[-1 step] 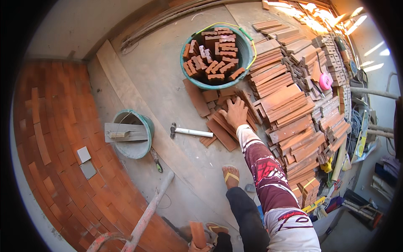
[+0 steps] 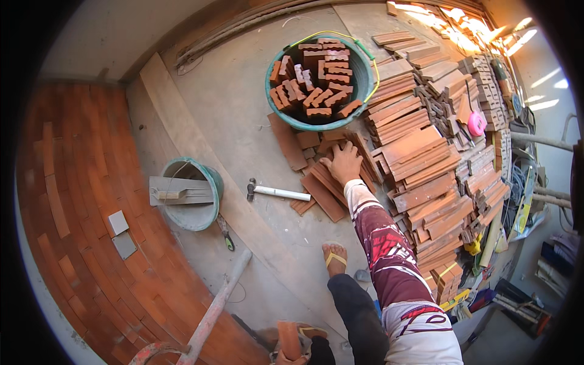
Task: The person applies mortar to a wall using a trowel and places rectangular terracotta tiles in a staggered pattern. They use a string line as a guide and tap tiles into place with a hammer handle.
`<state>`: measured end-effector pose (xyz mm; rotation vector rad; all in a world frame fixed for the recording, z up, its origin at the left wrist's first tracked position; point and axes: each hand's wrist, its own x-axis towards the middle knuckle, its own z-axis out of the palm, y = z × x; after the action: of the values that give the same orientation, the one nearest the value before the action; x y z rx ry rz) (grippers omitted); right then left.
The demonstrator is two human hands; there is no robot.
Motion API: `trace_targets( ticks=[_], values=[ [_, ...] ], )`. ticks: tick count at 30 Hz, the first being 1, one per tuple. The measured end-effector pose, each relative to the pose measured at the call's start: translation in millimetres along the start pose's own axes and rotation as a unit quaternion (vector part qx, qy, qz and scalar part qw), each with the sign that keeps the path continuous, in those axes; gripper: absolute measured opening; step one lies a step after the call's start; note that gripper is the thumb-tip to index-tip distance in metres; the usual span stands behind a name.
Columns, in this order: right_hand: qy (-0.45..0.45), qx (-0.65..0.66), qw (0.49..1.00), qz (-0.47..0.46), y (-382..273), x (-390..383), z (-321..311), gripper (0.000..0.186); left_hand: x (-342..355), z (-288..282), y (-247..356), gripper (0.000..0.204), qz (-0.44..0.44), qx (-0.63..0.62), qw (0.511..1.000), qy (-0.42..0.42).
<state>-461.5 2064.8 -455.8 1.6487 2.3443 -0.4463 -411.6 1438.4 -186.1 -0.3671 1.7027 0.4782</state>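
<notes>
My right hand (image 2: 345, 164) reaches forward onto a loose heap of reddish clay tiles (image 2: 325, 191). Its thumb is spread away from the bent fingers, and the fingertips touch the tiles; none is lifted. Low in the picture, my left hand (image 2: 291, 359) is wrapped round one clay tile (image 2: 289, 338), held upright beside my leg. Just beyond the right hand stands a green bucket (image 2: 272, 108) packed with tiles on end, their ribbed edges up. A hammer (image 2: 281, 193) with a white handle lies left of the heap.
Large stacks of clay tiles (image 2: 420, 158) fill the right side, with a pink tape measure (image 2: 476, 123) on them. At left are a smaller bucket (image 2: 217, 201) with a trowel (image 2: 182, 191) across it, and a tiled floor area (image 2: 91, 243). A stained pole (image 2: 219, 304) slants across the lower left.
The view has shifted very slightly. Both hands keep their places, the right on the heap and the left round its tile.
</notes>
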Motion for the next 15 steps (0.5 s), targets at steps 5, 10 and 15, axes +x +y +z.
trace_targets(
  ticks=[5, 10, 15],
  values=[
    [-0.052, 0.032, 0.994, -0.095, 19.0, 19.9, 14.5, 0.054, 1.9, 12.9, 28.5, 0.051, 0.008, 0.014, 1.000, 0.005],
    [-0.099, 0.056, 0.990, -0.087, 24.3, 29.9, 2.9, 0.050, -6.1, 14.6, 30.8, 0.056, -0.019, 0.028, 0.999, 0.036],
    [-0.087, 0.053, 0.991, -0.084, 37.1, 26.7, -15.3, 0.062, -22.7, 12.7, 26.6, 0.060, -0.023, 0.019, 0.998, 0.051]
  ],
)
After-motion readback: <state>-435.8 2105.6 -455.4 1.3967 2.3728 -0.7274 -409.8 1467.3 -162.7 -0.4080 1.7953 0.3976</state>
